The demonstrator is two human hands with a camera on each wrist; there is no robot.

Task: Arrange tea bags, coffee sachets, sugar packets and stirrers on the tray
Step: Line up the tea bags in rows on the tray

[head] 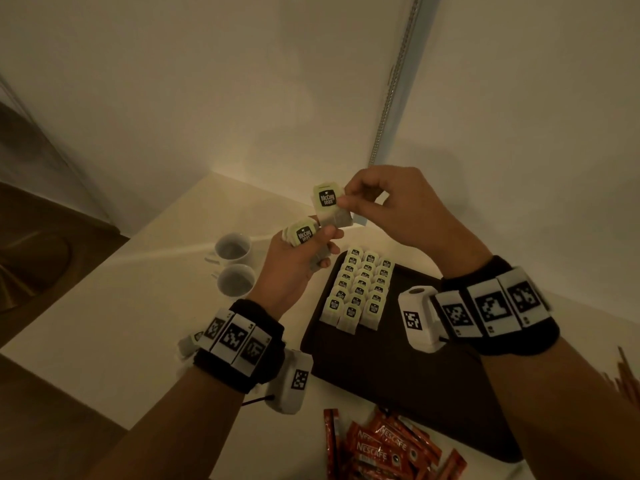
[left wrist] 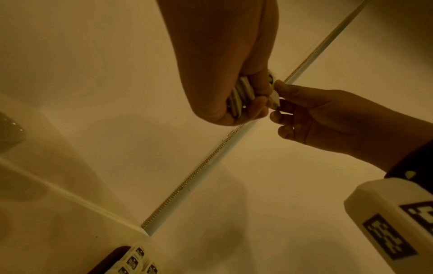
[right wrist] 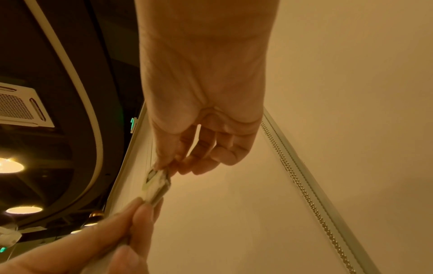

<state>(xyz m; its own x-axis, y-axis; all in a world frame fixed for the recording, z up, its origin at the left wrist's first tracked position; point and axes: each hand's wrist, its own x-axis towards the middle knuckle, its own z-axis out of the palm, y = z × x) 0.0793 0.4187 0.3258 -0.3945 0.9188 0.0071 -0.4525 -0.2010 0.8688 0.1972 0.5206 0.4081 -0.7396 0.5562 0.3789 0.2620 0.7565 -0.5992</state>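
Note:
My left hand (head: pixel 304 251) grips a small stack of pale green tea bags (head: pixel 302 232) above the table, seen edge-on in the left wrist view as tea bags (left wrist: pixel 239 96). My right hand (head: pixel 377 202) pinches one tea bag (head: pixel 329 199) by its right edge, just above the stack; the right wrist view shows this tea bag (right wrist: pixel 157 182) between thumb and forefinger. Below, a dark tray (head: pixel 426 386) carries three rows of tea bags (head: pixel 360 289) at its far left end.
Two white cups (head: pixel 232 249) stand left of the tray. Red Nescafe coffee sachets (head: pixel 381 448) lie in a heap at the near edge. Thin brown stirrers (head: pixel 627 375) show at the far right edge. A wall corner rises behind the table.

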